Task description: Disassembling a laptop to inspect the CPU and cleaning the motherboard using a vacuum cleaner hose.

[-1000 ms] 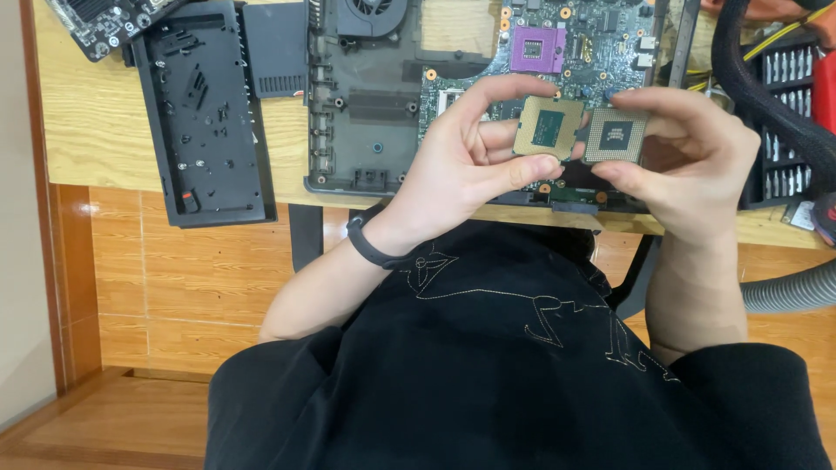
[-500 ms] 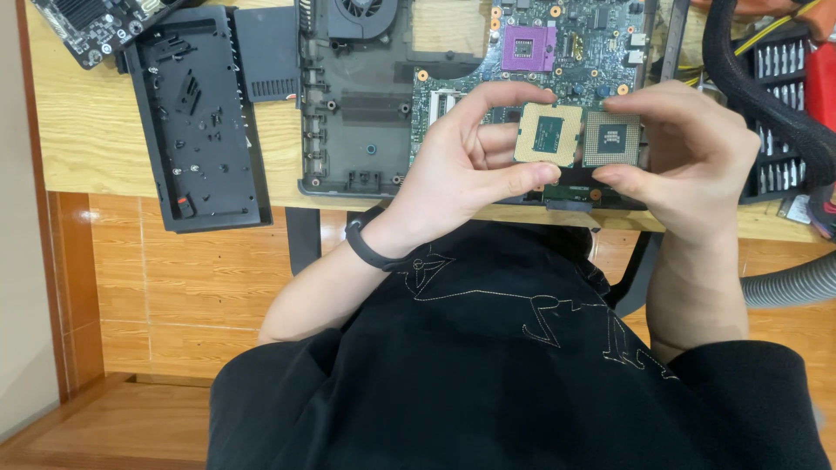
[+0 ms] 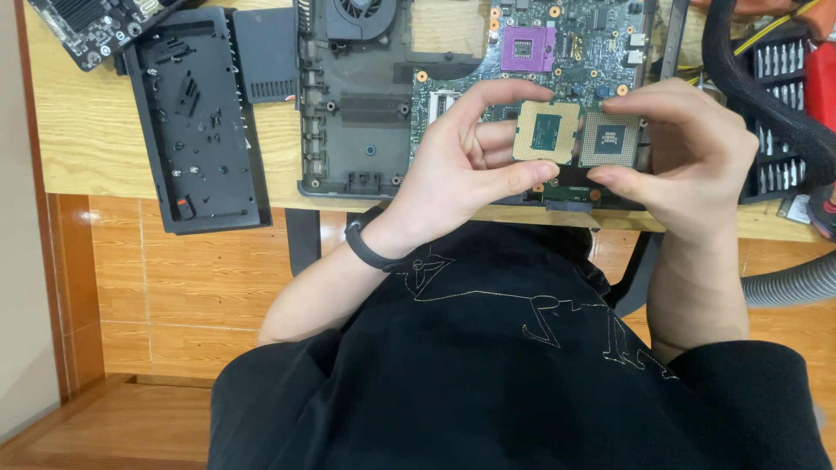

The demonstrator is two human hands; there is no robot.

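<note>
1. Left hand [image 3: 453, 170] raised above the tabletop [image 3: 96, 130], black band on its wrist; grip clamped on a square processor chip [image 3: 546, 132], thumb at the lower edge, index finger arched over the top edge.
2. Chip in left hand: tan face turned to the camera, dark green square in the middle, gold contacts around it.
3. Right hand [image 3: 697, 161] beside the left at the same height; grip clamped on a second processor chip [image 3: 610, 139], fingers along the top edge, thumb beneath.
4. Second chip: grey-tan face with a fine grid of contacts, small dark square in the middle.
5. Both chips held side by side, inner edges touching or very nearly so; cannot tell which. Both up in the air, in front of the motherboard [image 3: 575, 43], not resting on it.
6. Motherboard lying flat in an opened laptop base [image 3: 357, 113]; purple socket [image 3: 527, 48] at the top, round cooling fan [image 3: 361, 13] to its left.
7. Left of the laptop base: black plastic cover panel [image 3: 196, 122], underside up, flat on the tabletop.
8. Right edge: rack of screwdriver bits [image 3: 775, 96], thick black braided hose [image 3: 766, 104] across it, grey ribbed hose [image 3: 792, 278] lower down.
9. Black sleeves and shirt filling the lower view.
</note>
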